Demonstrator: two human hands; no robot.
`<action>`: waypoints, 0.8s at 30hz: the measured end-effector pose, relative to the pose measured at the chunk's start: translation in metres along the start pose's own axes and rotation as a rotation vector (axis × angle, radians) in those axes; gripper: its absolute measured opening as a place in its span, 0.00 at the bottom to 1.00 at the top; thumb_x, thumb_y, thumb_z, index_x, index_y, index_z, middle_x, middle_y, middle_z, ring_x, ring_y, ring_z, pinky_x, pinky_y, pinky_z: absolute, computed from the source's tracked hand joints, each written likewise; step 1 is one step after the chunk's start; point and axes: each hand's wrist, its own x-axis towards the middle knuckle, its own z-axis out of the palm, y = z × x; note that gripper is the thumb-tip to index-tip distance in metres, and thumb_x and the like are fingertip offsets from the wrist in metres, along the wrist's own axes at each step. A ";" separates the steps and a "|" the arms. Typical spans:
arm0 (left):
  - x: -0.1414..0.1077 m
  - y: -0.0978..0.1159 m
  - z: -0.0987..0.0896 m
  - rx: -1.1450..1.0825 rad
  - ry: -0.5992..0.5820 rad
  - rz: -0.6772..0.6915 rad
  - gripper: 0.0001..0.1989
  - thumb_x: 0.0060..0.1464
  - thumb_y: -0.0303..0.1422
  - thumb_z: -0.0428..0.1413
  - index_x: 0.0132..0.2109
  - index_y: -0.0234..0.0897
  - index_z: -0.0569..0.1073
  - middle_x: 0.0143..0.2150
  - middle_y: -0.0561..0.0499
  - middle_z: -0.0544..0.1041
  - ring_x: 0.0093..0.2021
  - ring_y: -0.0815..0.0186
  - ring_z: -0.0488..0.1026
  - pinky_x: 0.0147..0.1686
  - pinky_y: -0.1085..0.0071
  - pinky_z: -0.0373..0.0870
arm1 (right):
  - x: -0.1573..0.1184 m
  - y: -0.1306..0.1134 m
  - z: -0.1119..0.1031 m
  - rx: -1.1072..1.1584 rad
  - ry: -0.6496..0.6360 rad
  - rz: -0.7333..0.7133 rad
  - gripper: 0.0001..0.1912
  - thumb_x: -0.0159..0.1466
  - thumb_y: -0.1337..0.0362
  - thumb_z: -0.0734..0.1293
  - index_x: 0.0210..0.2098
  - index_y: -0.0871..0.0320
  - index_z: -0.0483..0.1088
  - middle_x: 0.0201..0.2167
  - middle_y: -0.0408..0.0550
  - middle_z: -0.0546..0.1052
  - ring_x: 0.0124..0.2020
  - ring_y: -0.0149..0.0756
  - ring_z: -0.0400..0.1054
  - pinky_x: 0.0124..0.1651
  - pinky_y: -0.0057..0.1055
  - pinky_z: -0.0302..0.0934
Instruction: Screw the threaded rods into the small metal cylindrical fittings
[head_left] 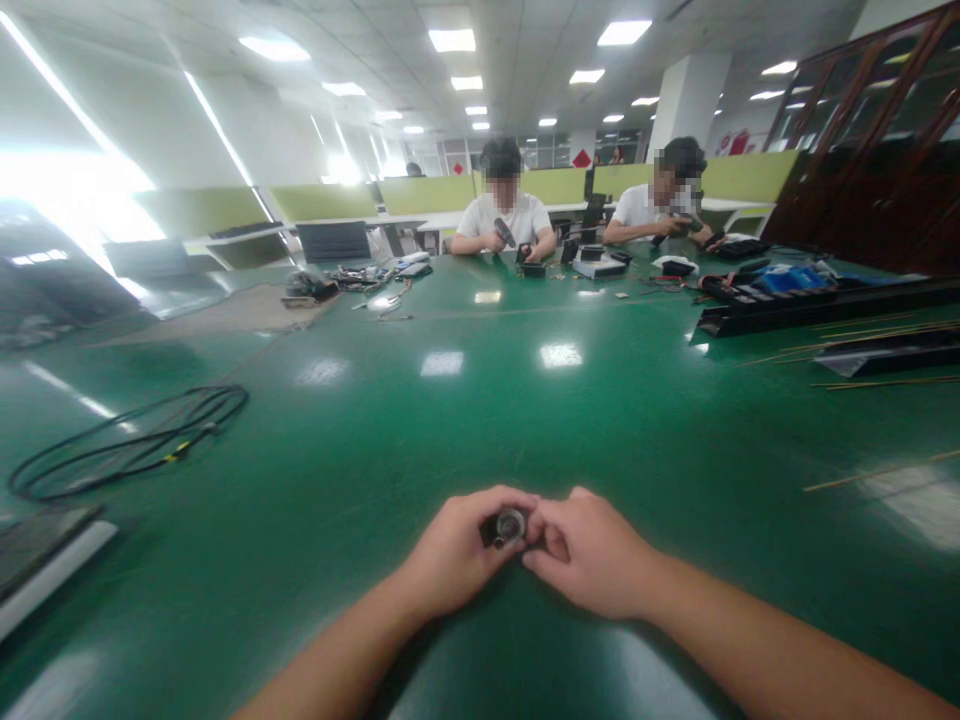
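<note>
Low over the near part of the green table, my left hand (457, 555) grips a small round metal part (511, 526) between thumb and fingers. The part has a ring-like grey face with a dark middle and a small stub at its lower left; a dark piece shows beside it, inside the grip. My right hand (596, 555) is closed, its curled fingers pressed against the part's right side and its thumb just below. The fingertips of both hands meet above the part. Its far side is hidden, and its exact kind is too small to make out.
A coiled black cable (150, 440) lies on the green table (360, 400) at left, above a dark flat box (52, 555). Long black trays (810, 310) and thin rods (885, 470) lie at right. Two people in white shirts work across the table, one holding a power drill (504, 233).
</note>
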 end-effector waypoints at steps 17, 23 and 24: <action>-0.001 0.001 0.000 -0.025 0.009 -0.138 0.29 0.62 0.40 0.55 0.66 0.44 0.55 0.50 0.50 0.78 0.52 0.61 0.74 0.57 0.63 0.64 | 0.001 -0.002 0.002 0.302 0.147 0.088 0.13 0.66 0.55 0.66 0.29 0.56 0.66 0.19 0.37 0.68 0.20 0.27 0.59 0.25 0.25 0.50; -0.002 -0.001 0.000 -0.010 -0.001 -0.167 0.33 0.62 0.41 0.54 0.68 0.42 0.51 0.50 0.48 0.77 0.48 0.60 0.74 0.54 0.61 0.67 | 0.000 -0.002 0.002 0.315 0.142 0.085 0.13 0.66 0.56 0.66 0.29 0.56 0.65 0.19 0.37 0.68 0.20 0.27 0.59 0.25 0.24 0.50; -0.002 -0.001 0.000 0.001 0.008 -0.165 0.32 0.62 0.41 0.55 0.68 0.42 0.53 0.51 0.47 0.76 0.49 0.59 0.74 0.54 0.61 0.66 | 0.000 -0.001 0.002 0.314 0.140 0.084 0.14 0.66 0.55 0.66 0.28 0.56 0.65 0.19 0.37 0.67 0.20 0.27 0.59 0.25 0.25 0.50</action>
